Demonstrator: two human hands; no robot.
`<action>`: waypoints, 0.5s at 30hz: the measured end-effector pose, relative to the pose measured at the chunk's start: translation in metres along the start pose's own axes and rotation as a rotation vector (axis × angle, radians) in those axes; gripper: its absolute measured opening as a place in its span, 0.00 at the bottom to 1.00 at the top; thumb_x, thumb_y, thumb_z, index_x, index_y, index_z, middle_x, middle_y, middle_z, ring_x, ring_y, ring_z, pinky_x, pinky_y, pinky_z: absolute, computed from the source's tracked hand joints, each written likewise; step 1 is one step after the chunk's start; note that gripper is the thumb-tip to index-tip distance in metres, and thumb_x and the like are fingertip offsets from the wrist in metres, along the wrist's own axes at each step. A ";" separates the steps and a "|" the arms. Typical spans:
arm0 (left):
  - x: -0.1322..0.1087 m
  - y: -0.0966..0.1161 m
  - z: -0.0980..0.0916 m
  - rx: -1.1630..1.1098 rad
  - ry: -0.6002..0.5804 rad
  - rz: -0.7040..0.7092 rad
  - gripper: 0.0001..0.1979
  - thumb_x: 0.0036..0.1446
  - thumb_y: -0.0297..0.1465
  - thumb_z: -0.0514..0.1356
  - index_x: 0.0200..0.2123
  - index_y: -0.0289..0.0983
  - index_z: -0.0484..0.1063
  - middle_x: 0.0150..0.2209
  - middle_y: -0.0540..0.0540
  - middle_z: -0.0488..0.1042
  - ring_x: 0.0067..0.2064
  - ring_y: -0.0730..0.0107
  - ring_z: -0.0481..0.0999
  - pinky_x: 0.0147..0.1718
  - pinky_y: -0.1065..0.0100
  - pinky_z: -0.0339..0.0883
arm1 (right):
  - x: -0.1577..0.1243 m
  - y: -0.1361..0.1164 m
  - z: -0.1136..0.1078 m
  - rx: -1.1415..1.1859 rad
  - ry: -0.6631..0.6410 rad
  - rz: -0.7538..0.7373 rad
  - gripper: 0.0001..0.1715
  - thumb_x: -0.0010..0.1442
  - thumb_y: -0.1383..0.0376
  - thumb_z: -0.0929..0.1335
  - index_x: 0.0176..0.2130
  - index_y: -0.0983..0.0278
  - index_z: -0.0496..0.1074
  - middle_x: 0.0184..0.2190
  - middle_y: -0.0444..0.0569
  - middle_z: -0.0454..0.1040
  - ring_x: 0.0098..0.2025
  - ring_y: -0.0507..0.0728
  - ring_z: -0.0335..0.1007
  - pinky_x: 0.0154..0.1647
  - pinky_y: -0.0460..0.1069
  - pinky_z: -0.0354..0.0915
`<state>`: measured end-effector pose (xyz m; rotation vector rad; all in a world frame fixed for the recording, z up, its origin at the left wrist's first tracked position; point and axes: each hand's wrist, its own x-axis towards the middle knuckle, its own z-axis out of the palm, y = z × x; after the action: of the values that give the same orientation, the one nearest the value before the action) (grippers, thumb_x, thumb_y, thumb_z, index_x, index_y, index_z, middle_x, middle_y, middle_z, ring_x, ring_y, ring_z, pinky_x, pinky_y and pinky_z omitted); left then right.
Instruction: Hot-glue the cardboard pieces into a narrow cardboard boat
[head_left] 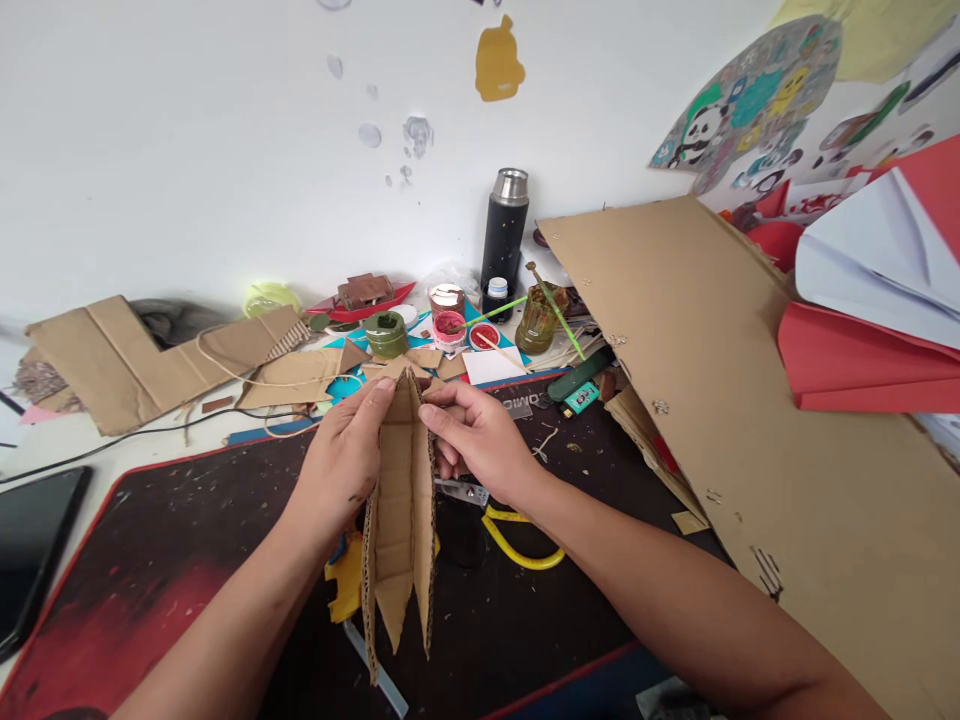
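Note:
A folded piece of corrugated cardboard [395, 480], long and boat-like with pointed ends, is held above the dark desk mat. My left hand [351, 440] pinches its left wall near the far tip, thumb on top. On the other side my right hand [474, 432] grips the right wall near the same tip, thumb and fingers closed on it. Under the right hand lie scissors with yellow handles [525, 555], their blades partly hidden. A yellow piece [345, 580] and a translucent stick [382, 675] rest on the mat, partly behind the cardboard.
Along the wall stand a green paint jar [386, 335], a pink paint pot [449, 330], a murky brush jar [541, 320] and a black thermos [505, 225]. A large cardboard sheet [720, 350] leans in on the right. Cardboard scraps [165, 370] and a tablet [41, 550] lie left.

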<state>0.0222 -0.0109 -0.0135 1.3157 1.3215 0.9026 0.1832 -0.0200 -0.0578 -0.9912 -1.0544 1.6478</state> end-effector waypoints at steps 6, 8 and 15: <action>0.000 0.001 0.001 0.037 0.050 0.008 0.28 0.66 0.55 0.58 0.47 0.38 0.84 0.31 0.47 0.85 0.34 0.54 0.82 0.34 0.63 0.73 | 0.001 0.002 0.000 0.002 -0.002 -0.016 0.19 0.63 0.49 0.73 0.42 0.58 0.68 0.16 0.31 0.64 0.14 0.49 0.63 0.17 0.43 0.59; -0.001 0.001 0.001 0.043 0.067 0.005 0.27 0.65 0.55 0.59 0.45 0.38 0.84 0.30 0.47 0.84 0.32 0.55 0.80 0.32 0.63 0.72 | 0.001 0.002 0.000 -0.010 0.000 -0.025 0.18 0.63 0.50 0.73 0.42 0.58 0.68 0.15 0.31 0.64 0.14 0.49 0.63 0.17 0.43 0.59; 0.000 -0.001 0.002 0.057 0.079 0.009 0.27 0.66 0.55 0.58 0.45 0.38 0.84 0.35 0.46 0.86 0.37 0.52 0.82 0.34 0.63 0.73 | 0.001 0.001 0.000 -0.016 0.002 -0.031 0.19 0.63 0.49 0.73 0.41 0.58 0.68 0.15 0.31 0.63 0.14 0.49 0.63 0.16 0.44 0.58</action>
<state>0.0243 -0.0116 -0.0148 1.3418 1.4127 0.9377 0.1828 -0.0194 -0.0588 -0.9823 -1.0774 1.6156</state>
